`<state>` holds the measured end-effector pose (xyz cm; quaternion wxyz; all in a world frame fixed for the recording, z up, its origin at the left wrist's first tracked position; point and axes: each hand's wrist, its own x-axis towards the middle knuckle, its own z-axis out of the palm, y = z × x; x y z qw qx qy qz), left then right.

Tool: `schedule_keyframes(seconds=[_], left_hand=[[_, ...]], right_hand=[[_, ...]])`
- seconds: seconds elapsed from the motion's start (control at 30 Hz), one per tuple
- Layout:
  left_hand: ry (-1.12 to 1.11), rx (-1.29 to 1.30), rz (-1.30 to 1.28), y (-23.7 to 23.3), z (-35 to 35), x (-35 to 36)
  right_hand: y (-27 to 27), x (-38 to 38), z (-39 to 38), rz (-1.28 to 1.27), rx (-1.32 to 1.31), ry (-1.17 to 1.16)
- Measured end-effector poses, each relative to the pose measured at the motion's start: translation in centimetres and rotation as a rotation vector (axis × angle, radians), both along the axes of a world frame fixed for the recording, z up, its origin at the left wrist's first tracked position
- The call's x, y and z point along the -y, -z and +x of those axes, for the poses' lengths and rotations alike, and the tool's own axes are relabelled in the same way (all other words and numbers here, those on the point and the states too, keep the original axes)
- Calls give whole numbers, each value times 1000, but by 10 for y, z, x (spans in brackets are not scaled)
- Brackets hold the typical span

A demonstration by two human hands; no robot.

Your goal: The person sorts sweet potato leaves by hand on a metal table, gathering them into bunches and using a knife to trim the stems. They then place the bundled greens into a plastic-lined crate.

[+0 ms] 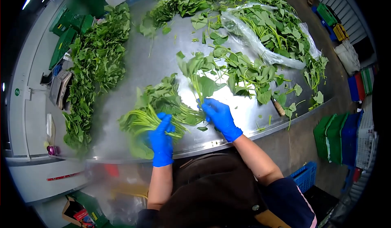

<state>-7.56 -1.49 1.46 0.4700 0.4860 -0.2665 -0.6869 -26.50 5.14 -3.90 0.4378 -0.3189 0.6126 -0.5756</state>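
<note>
On steel table [159,61]: left hand [161,140] clamps leafy bunch [142,120], pale-green stems; right hand [218,116] grip pinches sprig [199,75].

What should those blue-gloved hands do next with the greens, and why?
Probably lay the sprig in the right hand onto the bundle, stems aligned. The right hand grips a few leafy stems right beside the bundle, which the left hand clasps by its stalks on the steel table.

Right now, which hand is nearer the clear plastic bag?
Right. The right hand, gripping leafy stalks, sits below the clear plastic bag in the view; the left hand, on a bunch of greens, is farther off, lower and leftward.
</note>
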Motion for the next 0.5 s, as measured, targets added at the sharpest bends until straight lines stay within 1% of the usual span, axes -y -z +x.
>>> schedule_keyframes(seconds=[0.07,0.1,0.13,0.2,0.3,0.4,0.5], left_hand=[[73,-12,-35,-7,-17,-6],[102,-8,-53,-9,-26,-9],[132,-5,-71,-9,-33,-12],[120,4,-70,-8,-41,-17],[78,75,-82,-7,-43,-17],[105,1,-108,5,-35,-17],[145,20,-79,-2,-39,-18]], right_hand=[[-35,-6,11,94,128,-38],[-30,-6,17,16,170,-63],[-34,-9,21,38,-7,-86],[-36,-11,26,-85,-337,-115],[-38,-19,32,-96,-84,-26],[-47,-19,29,3,76,-68],[-46,-18,35,-36,47,-82]])
